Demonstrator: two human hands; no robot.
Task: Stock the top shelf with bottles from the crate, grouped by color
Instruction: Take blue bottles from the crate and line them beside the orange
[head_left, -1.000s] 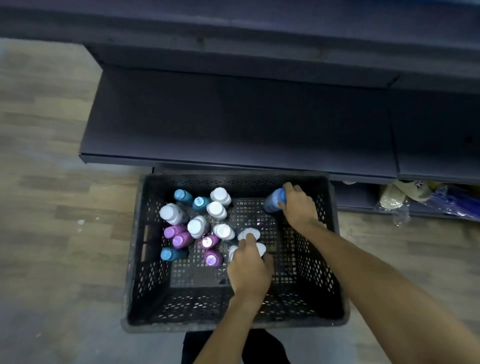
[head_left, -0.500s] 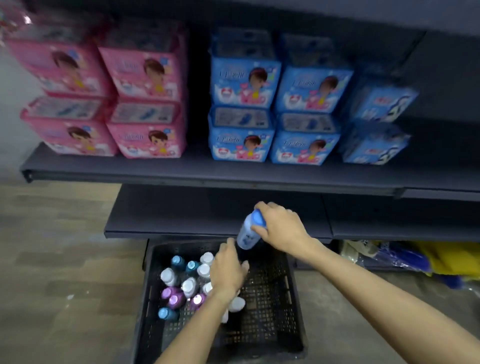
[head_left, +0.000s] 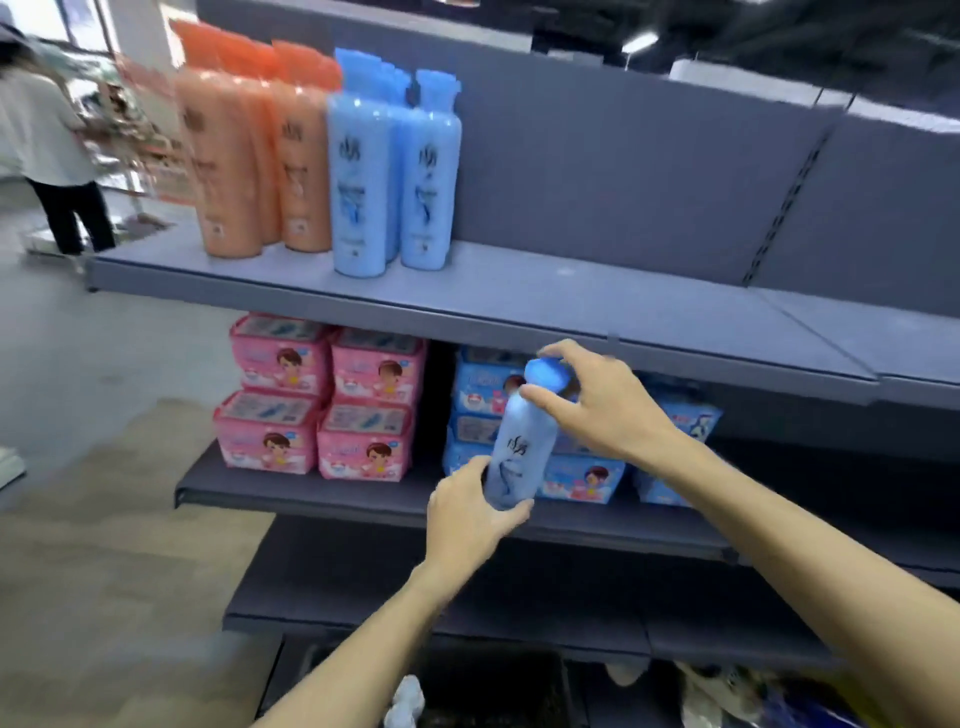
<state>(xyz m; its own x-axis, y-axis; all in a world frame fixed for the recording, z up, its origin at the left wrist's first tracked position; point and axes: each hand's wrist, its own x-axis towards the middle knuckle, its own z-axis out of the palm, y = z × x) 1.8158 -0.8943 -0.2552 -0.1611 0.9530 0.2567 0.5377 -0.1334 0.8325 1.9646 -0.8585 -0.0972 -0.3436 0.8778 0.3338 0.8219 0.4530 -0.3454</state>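
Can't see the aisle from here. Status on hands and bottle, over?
Right hand grips the light blue plastic bottle at its cap, left hand holds its base. Bottle below the grey top shelf. Shelf space beside standing blue bottles open.

the held bottle (head_left: 517, 457) is pale blue with a brighter blue cap (head_left: 546, 375) and a dark script mark over a darker blue swirl on its front. on the top shelf (head_left: 571, 306), which is flat grey, stand orange bottles (head_left: 249, 156) with orange caps and dark lettering, and beside them light blue bottles (head_left: 395, 176) with blue caps and the same dark script. the back panel (head_left: 623, 171) is grey too. on the shelf below, pink packs (head_left: 317, 410) carry a cartoon child's picture and white trim; the blue packs (head_left: 582, 475) show the same picture. the lower shelves (head_left: 363, 587) are dark grey. the floor (head_left: 104, 519) shows beige and grey wood-grain planks.
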